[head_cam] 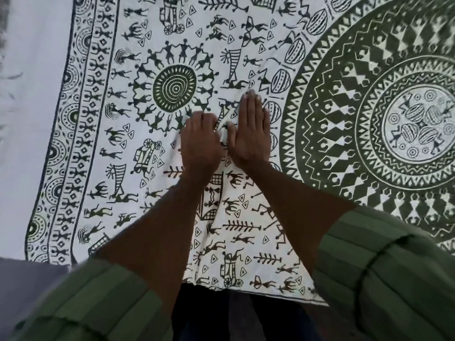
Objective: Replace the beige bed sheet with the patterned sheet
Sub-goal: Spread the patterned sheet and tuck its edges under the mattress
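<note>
The patterned sheet (172, 57), white with dark green figures and a large mandala at the right, lies spread across the bed. Both my hands rest on it near the middle of the view. My right hand (250, 129) lies flat with straight fingers pointing away from me. My left hand (200, 141) sits beside it, palm down, its fingers bent at the knuckles on the cloth; a small fold of fabric shows between the two hands. Whether the left fingers pinch that fold is unclear. No beige sheet is visible.
A plain pale surface (32, 82) lies beyond the sheet's left border. The sheet's near edge (246, 289) hangs at the bed's side in front of my legs. Green striped sleeves (394, 279) cover my forearms.
</note>
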`<state>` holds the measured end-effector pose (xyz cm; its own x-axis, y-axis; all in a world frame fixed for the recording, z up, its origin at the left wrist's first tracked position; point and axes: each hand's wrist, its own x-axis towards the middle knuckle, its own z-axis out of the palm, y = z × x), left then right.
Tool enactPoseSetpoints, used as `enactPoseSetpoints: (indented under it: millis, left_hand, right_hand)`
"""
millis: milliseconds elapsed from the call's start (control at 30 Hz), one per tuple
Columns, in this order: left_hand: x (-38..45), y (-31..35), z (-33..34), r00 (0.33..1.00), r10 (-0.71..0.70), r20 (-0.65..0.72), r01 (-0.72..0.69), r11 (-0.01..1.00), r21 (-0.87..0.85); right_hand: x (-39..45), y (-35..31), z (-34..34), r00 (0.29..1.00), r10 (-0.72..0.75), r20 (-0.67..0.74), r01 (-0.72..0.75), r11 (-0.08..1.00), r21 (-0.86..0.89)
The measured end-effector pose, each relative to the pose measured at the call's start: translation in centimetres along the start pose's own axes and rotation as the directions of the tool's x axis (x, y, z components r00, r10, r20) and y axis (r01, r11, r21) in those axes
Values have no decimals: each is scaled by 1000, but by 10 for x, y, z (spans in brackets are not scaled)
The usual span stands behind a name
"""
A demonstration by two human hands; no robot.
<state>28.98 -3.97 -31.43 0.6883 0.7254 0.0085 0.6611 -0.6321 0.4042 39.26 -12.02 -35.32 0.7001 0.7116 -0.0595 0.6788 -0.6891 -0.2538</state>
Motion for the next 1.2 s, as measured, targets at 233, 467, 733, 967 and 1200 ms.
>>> enactPoseSetpoints:
  millis: [233,467,733,967,1200]
  left_hand:
    - [85,-8,18,982,-148,-121,160,983,95]
    - [143,-38,18,933,-346,-94,318,920,-231]
    - [158,-53,8,895,-412,-171,387,908,-163]
    - [208,5,24,977,-172,-124,158,981,-115]
    - [249,-35,20,953,-291,-87,261,931,-253]
  right_hand:
    - [48,-8,2,977,204,-70,-204,979,9]
    - [66,-30,10,997,76,-3,-76,997,14]
    - [120,-13,3,979,190,-70,-191,982,-8]
    - [128,-6,5,994,104,-37,-105,994,-25]
    - [184,17,-4,996,14,-88,-15,1000,-14]
